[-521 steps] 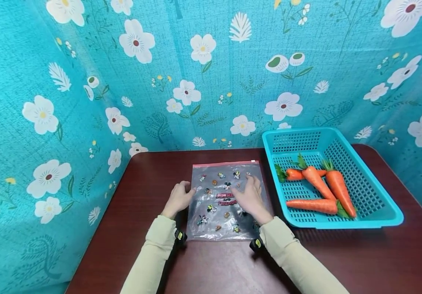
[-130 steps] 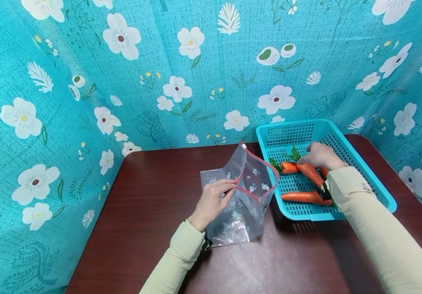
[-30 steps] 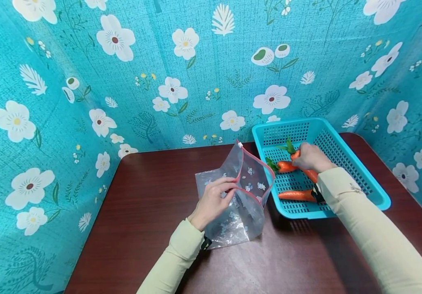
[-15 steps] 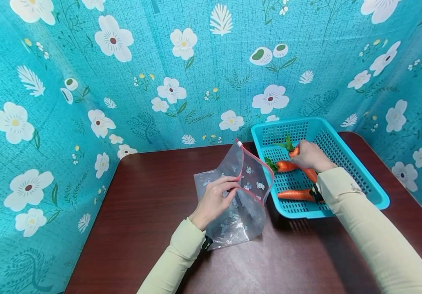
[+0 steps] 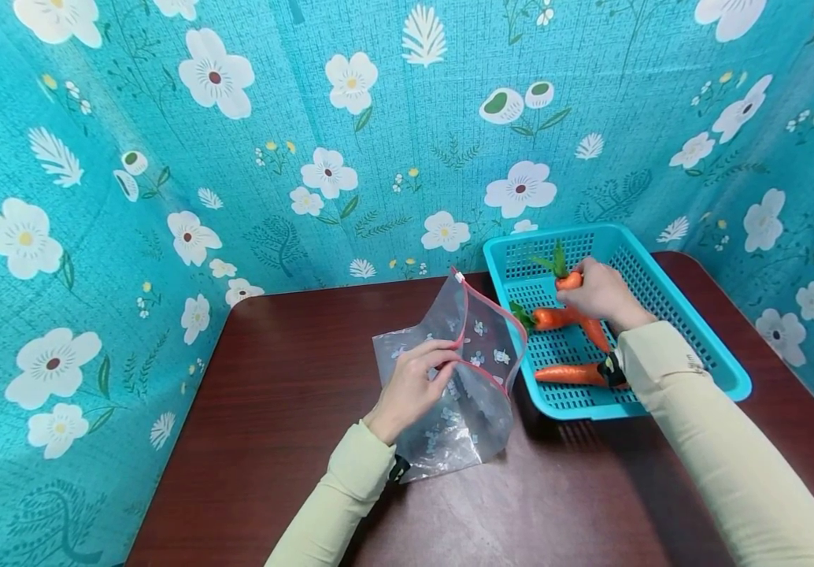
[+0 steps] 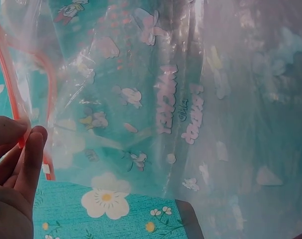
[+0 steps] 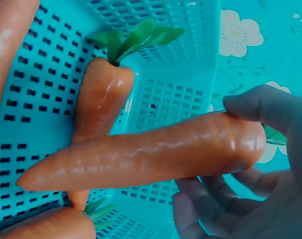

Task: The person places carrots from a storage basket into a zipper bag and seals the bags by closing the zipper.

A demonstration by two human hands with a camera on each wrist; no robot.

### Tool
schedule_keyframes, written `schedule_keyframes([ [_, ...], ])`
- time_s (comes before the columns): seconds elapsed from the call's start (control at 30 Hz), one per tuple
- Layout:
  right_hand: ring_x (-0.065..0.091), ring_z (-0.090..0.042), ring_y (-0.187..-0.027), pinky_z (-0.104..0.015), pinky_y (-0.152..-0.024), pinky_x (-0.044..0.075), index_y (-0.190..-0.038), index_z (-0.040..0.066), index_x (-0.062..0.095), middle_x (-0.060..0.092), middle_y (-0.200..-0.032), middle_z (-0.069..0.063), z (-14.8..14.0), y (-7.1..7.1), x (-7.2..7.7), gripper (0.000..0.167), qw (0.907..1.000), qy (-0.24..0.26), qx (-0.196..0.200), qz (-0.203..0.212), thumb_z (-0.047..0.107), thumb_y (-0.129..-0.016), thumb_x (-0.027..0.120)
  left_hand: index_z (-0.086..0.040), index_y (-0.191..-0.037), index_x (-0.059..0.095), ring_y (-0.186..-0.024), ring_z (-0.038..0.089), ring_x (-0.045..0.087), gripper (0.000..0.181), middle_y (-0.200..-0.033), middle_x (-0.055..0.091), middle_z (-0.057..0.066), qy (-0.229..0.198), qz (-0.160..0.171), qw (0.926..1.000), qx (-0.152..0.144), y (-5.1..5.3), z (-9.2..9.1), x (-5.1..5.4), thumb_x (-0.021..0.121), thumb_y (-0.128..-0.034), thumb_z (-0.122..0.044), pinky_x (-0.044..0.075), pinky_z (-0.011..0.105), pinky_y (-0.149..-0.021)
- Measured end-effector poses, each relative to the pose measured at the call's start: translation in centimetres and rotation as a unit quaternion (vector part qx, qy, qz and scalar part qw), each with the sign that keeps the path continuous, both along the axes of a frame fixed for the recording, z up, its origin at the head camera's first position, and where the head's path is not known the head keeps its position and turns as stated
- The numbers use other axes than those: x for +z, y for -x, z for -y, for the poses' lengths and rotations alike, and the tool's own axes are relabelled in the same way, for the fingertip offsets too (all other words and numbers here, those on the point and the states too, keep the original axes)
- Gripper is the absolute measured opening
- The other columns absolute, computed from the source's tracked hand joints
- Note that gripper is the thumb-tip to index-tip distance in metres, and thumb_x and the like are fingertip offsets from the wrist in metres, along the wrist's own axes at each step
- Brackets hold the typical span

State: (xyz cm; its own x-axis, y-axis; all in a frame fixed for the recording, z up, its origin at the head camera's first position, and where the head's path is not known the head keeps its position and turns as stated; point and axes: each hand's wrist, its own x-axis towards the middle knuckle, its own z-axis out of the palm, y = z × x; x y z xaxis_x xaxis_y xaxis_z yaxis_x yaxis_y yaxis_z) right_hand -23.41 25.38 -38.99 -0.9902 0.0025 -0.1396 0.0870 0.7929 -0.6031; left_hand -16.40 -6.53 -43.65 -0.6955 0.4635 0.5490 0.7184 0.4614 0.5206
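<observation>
My left hand [image 5: 410, 390] pinches the red zip edge of a clear plastic zip bag [image 5: 449, 445] printed with cartoon figures. The bag's mouth gapes toward the basket; in the left wrist view, thumb and fingers hold the red strip [image 6: 11, 94]. Over the turquoise basket, my right hand [image 5: 605, 293] grips an orange carrot [image 7: 141, 157] by its thick leafy end, thumb on one side and fingers on the other. That carrot's tip slants down across another carrot [image 7: 101, 94] with green leaves. My right hand and sleeve hide part of the basket in the head view.
The turquoise mesh basket [image 5: 708, 339] stands at the right on a dark red-brown table [image 5: 294, 409]. Another carrot [image 5: 566, 375] lies near its front wall. A carrot [image 7: 6, 35] shows at the right wrist view's left edge. A floral turquoise cloth [image 5: 379, 205] hangs behind.
My right hand has gone to the basket, taken hold of a carrot and raised its leafy end slightly. Earlier the bag lay flat; now my left hand holds its mouth apart.
</observation>
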Motion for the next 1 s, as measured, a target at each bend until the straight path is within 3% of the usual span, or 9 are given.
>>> schedule_keyframes([
  [0.07,0.054,-0.035,-0.085,-0.034,-0.061,0.048,-0.127,-0.011,0.037,0.049,-0.11,-0.03,0.0,-0.05,0.25,0.055,1.0,0.0,-0.001,-0.006,0.025,-0.092,0.059,-0.002,-0.097,0.075,-0.093,0.018,0.068,0.013,-0.109,0.071,0.009,0.0,0.003,1.0,0.003,-0.02,-0.01,-0.01,0.072,-0.0834,-0.002,0.055,0.031,-0.062],
  [0.3,0.057,-0.033,-0.083,-0.034,-0.059,0.05,-0.128,-0.01,0.036,0.05,-0.112,-0.03,0.05,-0.4,0.73,0.059,0.9996,0.023,-0.015,-0.01,0.031,-0.093,0.058,-0.007,-0.097,0.075,-0.086,0.013,0.066,0.012,-0.109,0.071,0.007,0.011,0.006,0.9998,0.018,-0.12,0.09,-0.11,0.072,-0.0854,-0.005,0.047,0.016,-0.059],
  [0.63,0.056,-0.036,-0.092,-0.035,-0.064,0.05,-0.127,-0.007,0.035,0.05,-0.116,-0.029,0.01,-0.63,0.71,0.063,0.9973,0.048,-0.044,-0.033,0.04,-0.091,0.058,-0.006,-0.097,0.075,-0.088,0.015,0.067,0.013,-0.108,0.071,0.008,0.006,0.006,0.9999,0.013,-0.14,0.14,-0.09,0.071,-0.0849,-0.003,0.054,0.028,-0.06],
  [0.87,0.052,-0.034,-0.091,-0.036,-0.067,0.046,-0.128,-0.006,0.035,0.05,-0.116,-0.026,0.29,-0.81,0.82,0.066,0.9953,0.062,-0.052,-0.053,0.046,-0.091,0.054,-0.006,-0.096,0.075,-0.086,0.014,0.066,0.014,-0.108,0.071,0.008,0.008,0.001,0.9999,0.014,0.17,0.29,-0.14,0.073,-0.0832,-0.002,0.05,0.021,-0.06],
  [1.0,0.048,-0.033,-0.096,-0.039,-0.072,0.044,-0.13,-0.005,0.035,0.048,-0.12,-0.024,0.69,-0.94,0.91,0.067,0.9923,0.083,-0.068,-0.061,0.047,-0.091,0.053,-0.004,-0.097,0.074,-0.087,0.016,0.066,0.016,-0.109,0.07,0.01,0.002,0.01,0.9999,0.005,0.28,0.31,-0.05,0.074,-0.0821,-0.001,0.054,0.029,-0.06],
])
